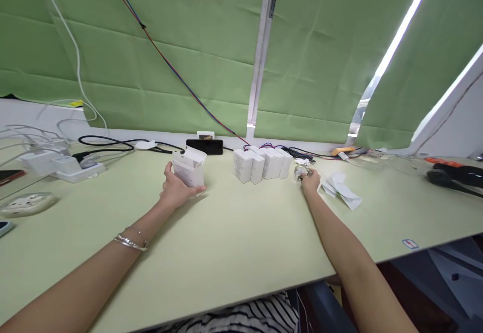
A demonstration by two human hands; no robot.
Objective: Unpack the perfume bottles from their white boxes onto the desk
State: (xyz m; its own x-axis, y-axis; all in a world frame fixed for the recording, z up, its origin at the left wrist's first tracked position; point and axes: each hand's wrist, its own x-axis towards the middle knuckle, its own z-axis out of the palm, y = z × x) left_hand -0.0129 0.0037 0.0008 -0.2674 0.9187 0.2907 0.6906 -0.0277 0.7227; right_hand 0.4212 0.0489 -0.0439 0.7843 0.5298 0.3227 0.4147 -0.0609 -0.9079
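Observation:
My left hand (175,188) is wrapped round a small white cardboard box (189,172). Its top flaps stand up, open, and fine print shows on its side; what is inside stays hidden. Farther right, my right hand (311,179) has its fingers closed on a small shiny silvery item (301,173), whose exact kind I cannot make out. Between the hands, several similar white boxes (260,164) stand upright in a close group. Folded white paper slips (342,190) lie just right of my right hand.
At the back, a black phone (206,146) leans by the wall near black cables (109,144). Power strips with white plugs (77,169) occupy the left. An orange-yellow device (343,150) lies at the back right, and a black object (458,174) at the far right.

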